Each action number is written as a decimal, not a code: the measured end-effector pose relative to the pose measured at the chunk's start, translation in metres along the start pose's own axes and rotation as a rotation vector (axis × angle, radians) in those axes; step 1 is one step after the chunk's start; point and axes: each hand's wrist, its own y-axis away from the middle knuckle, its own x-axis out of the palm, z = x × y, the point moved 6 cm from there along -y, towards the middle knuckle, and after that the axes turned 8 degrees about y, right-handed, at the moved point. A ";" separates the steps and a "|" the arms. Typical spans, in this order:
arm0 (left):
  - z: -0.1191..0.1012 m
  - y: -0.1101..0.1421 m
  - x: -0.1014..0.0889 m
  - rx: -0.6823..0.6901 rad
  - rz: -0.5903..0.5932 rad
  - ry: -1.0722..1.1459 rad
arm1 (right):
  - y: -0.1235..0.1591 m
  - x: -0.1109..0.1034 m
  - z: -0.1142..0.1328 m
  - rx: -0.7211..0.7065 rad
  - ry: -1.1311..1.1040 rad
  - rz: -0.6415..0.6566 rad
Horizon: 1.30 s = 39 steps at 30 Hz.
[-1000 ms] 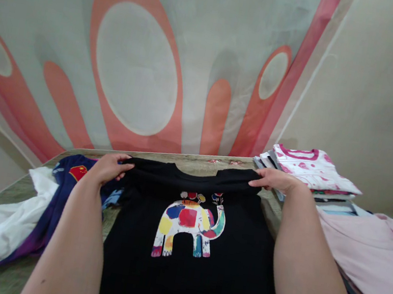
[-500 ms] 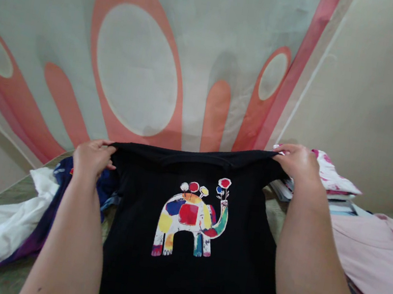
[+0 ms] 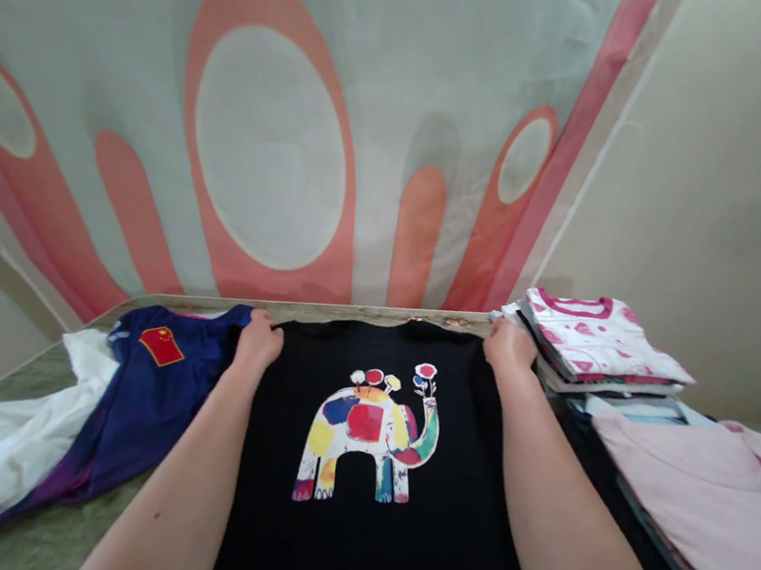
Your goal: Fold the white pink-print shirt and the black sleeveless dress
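A black T-shirt (image 3: 453, 508) with a colourful patchwork elephant print lies spread before me, its neck end towards the wall. My left hand (image 3: 261, 340) is closed at its upper left shoulder, the fingers curled at the fabric. At the opposite shoulder, my right hand (image 3: 510, 346) is closed on the cloth as well; its fingertips are partly hidden. Left of the T-shirt, close to my left hand, is a dark blue shirt (image 3: 138, 420) with a red flag patch. A white garment (image 3: 3, 428) lies crumpled beside it.
Right of my right hand stands a stack of folded clothes topped by a white and pink patterned shirt (image 3: 595, 338). Nearer me is another pile with a pale pink shirt (image 3: 703, 481) on top. Behind the table (image 3: 76, 516) rises a wall with an orange and grey mural (image 3: 379, 111).
Both hands have come down and closer together, lowering the raised top edge of the T-shirt. The dark blue shirt's flag patch and more of the right-hand stack now show.
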 end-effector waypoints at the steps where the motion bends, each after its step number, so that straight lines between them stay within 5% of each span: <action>1: -0.004 0.002 0.007 0.049 -0.021 -0.053 | 0.001 0.007 0.006 -0.018 0.002 0.012; 4: -0.034 0.013 0.028 0.274 0.030 -0.181 | 0.009 0.012 0.034 -0.158 -0.022 -0.008; 7: -0.057 0.034 0.067 0.416 0.302 -0.259 | 0.033 0.023 0.083 -0.457 -0.040 0.065; 10: -0.047 0.057 0.107 0.433 0.465 -0.397 | 0.062 0.055 0.118 -0.579 -0.028 0.156; 13: -0.022 0.062 0.126 0.454 0.435 -0.521 | 0.073 0.087 0.126 -0.605 0.011 0.168; 18: 0.008 0.035 0.122 0.395 0.378 -0.610 | 0.042 0.107 0.101 -0.570 0.081 0.168; 28: 0.011 0.015 0.126 0.387 0.365 -0.638 | 0.017 0.113 0.101 -0.577 0.091 0.167; 34: 0.012 0.025 0.117 0.396 0.339 -0.656 | 0.027 0.108 0.095 -0.563 0.105 0.166; 39: 0.015 0.072 0.100 0.449 0.329 -0.669 | 0.065 0.101 0.079 -0.607 0.105 0.131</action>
